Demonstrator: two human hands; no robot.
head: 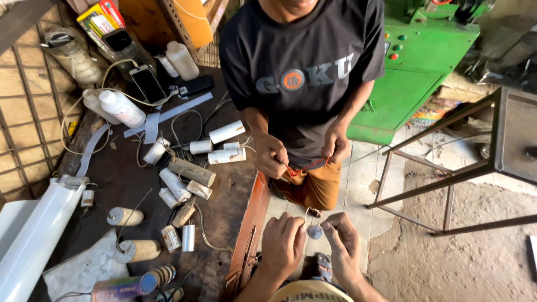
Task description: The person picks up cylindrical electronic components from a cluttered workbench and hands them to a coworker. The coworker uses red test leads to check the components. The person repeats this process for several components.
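Small grey capacitor point(315, 231), round end facing up, pinched between left hand point(282, 244) and right hand point(342, 246).

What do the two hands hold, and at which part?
Both hands pinch a small grey round part by its edges; its wire rises between them.

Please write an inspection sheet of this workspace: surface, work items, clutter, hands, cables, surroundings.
Surface: dark wooden workbench, worn.
Work items: small round grey part with a thin wire, between both hands.
Clutter: white cylinders, plastic bottles, phone.
Hands: left hand and right hand pinch the part; another person's hands hold a red wire.
Cables: white cord looping over the bench.
Surroundings: green machine, metal frame, sandy floor.
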